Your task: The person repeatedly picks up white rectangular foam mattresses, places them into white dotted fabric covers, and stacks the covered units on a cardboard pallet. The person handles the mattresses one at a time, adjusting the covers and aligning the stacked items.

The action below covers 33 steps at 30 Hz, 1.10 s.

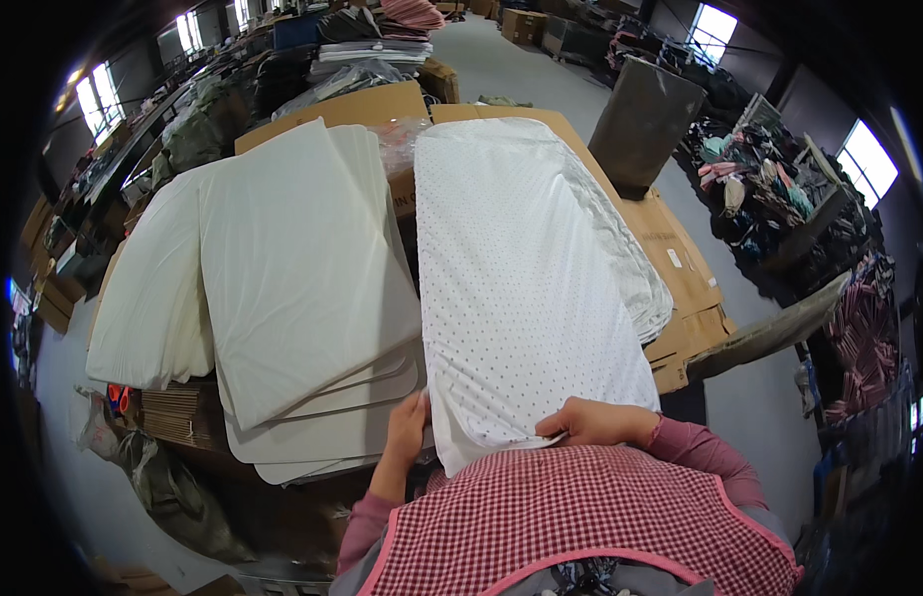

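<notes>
In front of me lies a long white cover with small grey dots (516, 268), drawn over a flat pad. A plain white corner of the pad (456, 437) shows at the near left, outside the dotted cloth. My right hand (602, 423) pinches the cover's near edge between thumb and fingers. At the cover's near left side, my left hand (409, 427) is closed on its edge; its fingertips are partly hidden. More dotted white cloth (635, 288) lies folded beneath, along the right side.
To the left are a stack of flat white pads (292, 268) and folded white cloths (148, 288). Brown cardboard (670, 248) lies under the work, with a dark upright bin (645, 124) beyond. Orange-handled scissors (120, 399) sit at the left. Garment heaps (769, 189) stand at right.
</notes>
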Each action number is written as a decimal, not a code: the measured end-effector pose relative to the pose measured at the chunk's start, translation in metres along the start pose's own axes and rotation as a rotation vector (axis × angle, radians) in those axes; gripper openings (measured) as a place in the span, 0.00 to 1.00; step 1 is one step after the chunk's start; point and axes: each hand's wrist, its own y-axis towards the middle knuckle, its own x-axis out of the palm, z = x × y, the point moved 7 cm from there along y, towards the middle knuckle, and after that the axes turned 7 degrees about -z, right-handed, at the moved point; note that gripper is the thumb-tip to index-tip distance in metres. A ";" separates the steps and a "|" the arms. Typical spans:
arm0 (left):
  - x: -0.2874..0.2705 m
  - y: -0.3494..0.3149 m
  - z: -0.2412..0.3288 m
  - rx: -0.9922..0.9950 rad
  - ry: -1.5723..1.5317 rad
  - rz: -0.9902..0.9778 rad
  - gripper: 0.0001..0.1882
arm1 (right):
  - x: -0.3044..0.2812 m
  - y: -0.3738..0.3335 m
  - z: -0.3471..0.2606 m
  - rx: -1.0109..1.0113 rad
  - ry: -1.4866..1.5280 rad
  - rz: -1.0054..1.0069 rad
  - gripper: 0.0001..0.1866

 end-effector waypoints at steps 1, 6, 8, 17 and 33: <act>-0.002 -0.020 -0.010 -0.124 0.083 0.023 0.17 | 0.005 -0.001 0.005 0.074 0.054 -0.041 0.11; 0.007 -0.051 -0.011 -0.067 -0.442 -0.021 0.17 | 0.001 -0.007 0.024 -0.047 0.248 -0.037 0.15; 0.005 -0.049 -0.011 -0.152 -0.345 -0.105 0.12 | -0.007 -0.019 0.055 -0.127 0.350 -0.049 0.21; -0.040 -0.039 -0.015 -0.050 -0.314 0.154 0.10 | -0.063 -0.138 0.299 0.456 0.569 1.081 0.22; -0.088 0.017 0.008 -0.121 0.031 0.096 0.09 | 0.093 -0.095 0.223 -0.291 1.480 0.589 0.34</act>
